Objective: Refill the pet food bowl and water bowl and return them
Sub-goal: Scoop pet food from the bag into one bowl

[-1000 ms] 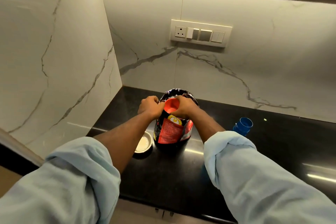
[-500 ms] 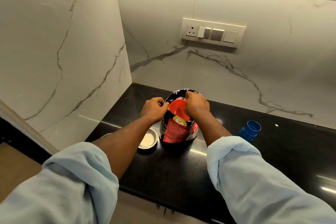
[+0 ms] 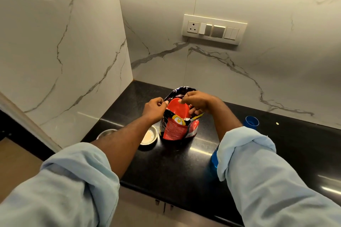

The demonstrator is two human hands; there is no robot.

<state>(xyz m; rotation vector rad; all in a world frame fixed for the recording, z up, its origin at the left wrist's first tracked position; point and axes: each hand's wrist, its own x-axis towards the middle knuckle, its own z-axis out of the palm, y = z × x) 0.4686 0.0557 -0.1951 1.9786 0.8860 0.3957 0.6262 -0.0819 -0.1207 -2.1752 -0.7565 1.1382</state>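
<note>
Both grips — left (image 3: 154,109), right (image 3: 198,103) — pinch bag (image 3: 177,129).

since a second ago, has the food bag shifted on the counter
No. The food bag still stands just right of the pale-filled steel bowl, with the same gap to the blue container; only the view shifted.

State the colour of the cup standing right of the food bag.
Blue cup, head view.

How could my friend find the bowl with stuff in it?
Find the black stone counter in the marble corner. Left of the red-and-black food bag sits the small round steel bowl holding pale stuff; the other steel bowl is farther left.
</note>
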